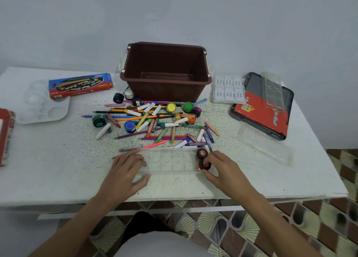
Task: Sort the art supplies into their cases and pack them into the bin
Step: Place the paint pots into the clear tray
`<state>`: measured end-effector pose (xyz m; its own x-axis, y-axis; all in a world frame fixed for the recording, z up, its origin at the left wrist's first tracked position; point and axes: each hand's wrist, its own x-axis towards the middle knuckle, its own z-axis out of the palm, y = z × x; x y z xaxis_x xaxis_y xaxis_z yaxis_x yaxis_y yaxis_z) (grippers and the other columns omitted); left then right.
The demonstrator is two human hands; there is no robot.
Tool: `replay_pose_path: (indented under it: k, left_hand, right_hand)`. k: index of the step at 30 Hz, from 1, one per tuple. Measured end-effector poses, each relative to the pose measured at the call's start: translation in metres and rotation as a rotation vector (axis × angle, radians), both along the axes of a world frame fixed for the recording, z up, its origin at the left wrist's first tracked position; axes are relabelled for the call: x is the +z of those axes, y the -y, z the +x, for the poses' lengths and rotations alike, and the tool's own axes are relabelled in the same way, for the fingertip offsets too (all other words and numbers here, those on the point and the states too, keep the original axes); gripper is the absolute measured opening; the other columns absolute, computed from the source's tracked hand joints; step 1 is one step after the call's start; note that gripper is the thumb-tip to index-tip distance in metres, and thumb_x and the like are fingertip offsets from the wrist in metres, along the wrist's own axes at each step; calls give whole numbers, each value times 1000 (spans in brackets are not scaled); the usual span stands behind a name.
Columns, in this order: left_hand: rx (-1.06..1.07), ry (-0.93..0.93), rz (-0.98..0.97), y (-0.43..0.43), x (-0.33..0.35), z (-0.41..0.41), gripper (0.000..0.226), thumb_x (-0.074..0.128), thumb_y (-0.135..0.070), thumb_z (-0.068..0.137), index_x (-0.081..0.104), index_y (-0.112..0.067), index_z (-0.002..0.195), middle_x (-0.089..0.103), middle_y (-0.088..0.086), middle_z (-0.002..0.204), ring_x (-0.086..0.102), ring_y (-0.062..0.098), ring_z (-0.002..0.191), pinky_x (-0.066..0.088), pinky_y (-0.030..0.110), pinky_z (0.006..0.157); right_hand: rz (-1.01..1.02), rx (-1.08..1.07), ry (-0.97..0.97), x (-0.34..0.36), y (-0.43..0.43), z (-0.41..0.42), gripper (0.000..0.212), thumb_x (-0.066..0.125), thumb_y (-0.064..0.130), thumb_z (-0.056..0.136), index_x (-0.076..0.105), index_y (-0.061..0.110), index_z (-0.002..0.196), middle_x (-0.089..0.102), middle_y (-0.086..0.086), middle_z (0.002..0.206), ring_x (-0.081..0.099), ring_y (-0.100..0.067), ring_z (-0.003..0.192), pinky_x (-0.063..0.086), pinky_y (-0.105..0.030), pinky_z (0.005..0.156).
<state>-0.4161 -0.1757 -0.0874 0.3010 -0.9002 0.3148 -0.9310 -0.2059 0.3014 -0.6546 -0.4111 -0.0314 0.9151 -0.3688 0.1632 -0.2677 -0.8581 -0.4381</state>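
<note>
One red paint pot (pixel 205 165) in right hand (pixel 222 168), seemingly inside clear tray (pixel 170 162).

clear tray (pixel 170 162) — flat | red pot (pixel 205 165) — at tray's right end

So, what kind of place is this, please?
Probably a room at home: a white table against a plain wall, patterned floor tiles, and loose markers and paint pots by a brown bin.
</note>
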Motion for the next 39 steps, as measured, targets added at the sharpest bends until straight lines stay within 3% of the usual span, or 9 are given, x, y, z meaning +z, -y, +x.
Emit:
replay_pose_path:
  k: [7, 12, 17, 22, 28, 39]
  left_hand:
    - [4, 7, -13, -1, -1, 0, 33, 57, -45, 88, 68, -16, 99, 62, -2, 112, 47, 20, 131, 37, 39, 101]
    - [1, 11, -14, 0, -2, 0, 33, 57, -46, 89, 67, -16, 99, 62, -2, 111, 48, 20, 130, 38, 39, 99]
    - [-2, 17, -6, -1, -2, 1, 33, 56, -46, 89, 67, -17, 99, 62, -1, 112, 48, 21, 130, 36, 37, 99]
    - [1, 14, -4, 0, -4, 1, 33, 57, -46, 89, 68, -17, 100, 61, -2, 113, 47, 20, 131, 37, 38, 99]
    - [-1, 19, -15, 0, -4, 1, 34, 56, -47, 89, 67, -17, 100, 61, -1, 113, 47, 20, 131, 37, 38, 99]
    - [2, 34, -36, 0, -4, 2, 32, 58, -46, 89, 67, -17, 99, 62, -2, 113, 47, 19, 131, 39, 38, 97]
  right_hand:
    - [-121, -69, 50, -18, -4, -2, 19, 79, 22, 80, 70, 17, 96, 66, 5, 99, 57, -23, 87, 49, -35, 75]
    - [-125, -62, 109, -21, -6, -6, 26, 84, 15, 76, 73, 15, 99, 69, 3, 104, 60, -24, 88, 52, -36, 73]
    - [-101, -24, 100, -21, 0, -8, 20, 77, 16, 82, 70, 15, 101, 63, -3, 109, 56, -20, 92, 48, -31, 75]
    - [-51, -30, 53, -8, 11, 1, 19, 62, 32, 92, 71, 17, 100, 63, 4, 101, 56, -17, 87, 49, -29, 73]
    - [-59, -62, 65, 11, 29, 32, 8, 69, 19, 90, 71, 16, 97, 64, 3, 93, 57, -16, 86, 42, -22, 70]
    - [-31, -206, 16, 19, 75, 100, 20, 62, 21, 92, 67, 16, 111, 62, -3, 97, 59, -21, 86, 45, -32, 67]
